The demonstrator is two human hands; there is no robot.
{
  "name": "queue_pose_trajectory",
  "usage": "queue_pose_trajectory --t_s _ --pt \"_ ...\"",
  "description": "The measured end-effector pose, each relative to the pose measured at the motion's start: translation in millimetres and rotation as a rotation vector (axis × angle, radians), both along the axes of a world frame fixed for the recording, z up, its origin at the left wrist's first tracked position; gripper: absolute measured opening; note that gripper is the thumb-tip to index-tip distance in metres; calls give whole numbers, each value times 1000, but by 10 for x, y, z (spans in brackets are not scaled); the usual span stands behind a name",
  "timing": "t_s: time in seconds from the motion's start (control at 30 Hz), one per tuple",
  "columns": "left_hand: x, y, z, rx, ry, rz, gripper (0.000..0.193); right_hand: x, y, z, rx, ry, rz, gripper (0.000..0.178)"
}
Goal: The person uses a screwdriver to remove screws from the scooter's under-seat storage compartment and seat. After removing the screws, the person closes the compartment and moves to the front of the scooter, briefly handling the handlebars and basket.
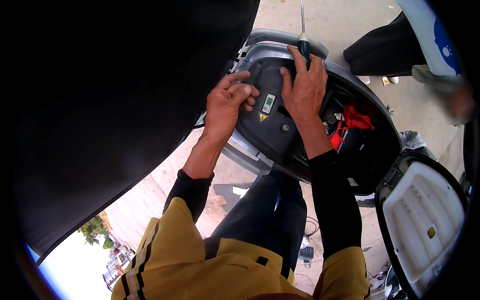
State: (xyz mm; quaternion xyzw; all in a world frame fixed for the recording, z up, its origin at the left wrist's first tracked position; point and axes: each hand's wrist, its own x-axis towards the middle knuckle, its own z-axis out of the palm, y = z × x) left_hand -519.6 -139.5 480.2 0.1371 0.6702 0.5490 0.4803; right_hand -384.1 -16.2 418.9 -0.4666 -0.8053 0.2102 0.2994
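Over the smooth grey plastic panel (pixel 272 136), the hands are apart — the right hand (pixel 307 87) gripping a screwdriver (pixel 303 45) by its dark green handle, slim metal shaft pointing away; the left hand (pixel 231 97) curled, whether around anything I can't tell. Crumpled red cloth (pixel 358 118) lies in the rounded black bin (pixel 382 155).

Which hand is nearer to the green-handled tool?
Right. The right hand holds the green-handled tool by its handle; the left hand is apart from it, farther left, at the dark gray panel.
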Motion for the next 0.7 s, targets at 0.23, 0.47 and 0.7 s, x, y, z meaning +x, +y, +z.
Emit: queue_pose_trajectory --t_s 0.23,0.47,0.7 --pt "-69 396 -113 -28 -12 53 20 -81 153 -21 -34 -5 2 51" --pt "-15 653 -308 -53 474 -27 16 59 306 -56 -31 68 4 49" --pt "223 846 -432 -86 999 -164 12 153 386 -136 -48 89 -5 47"
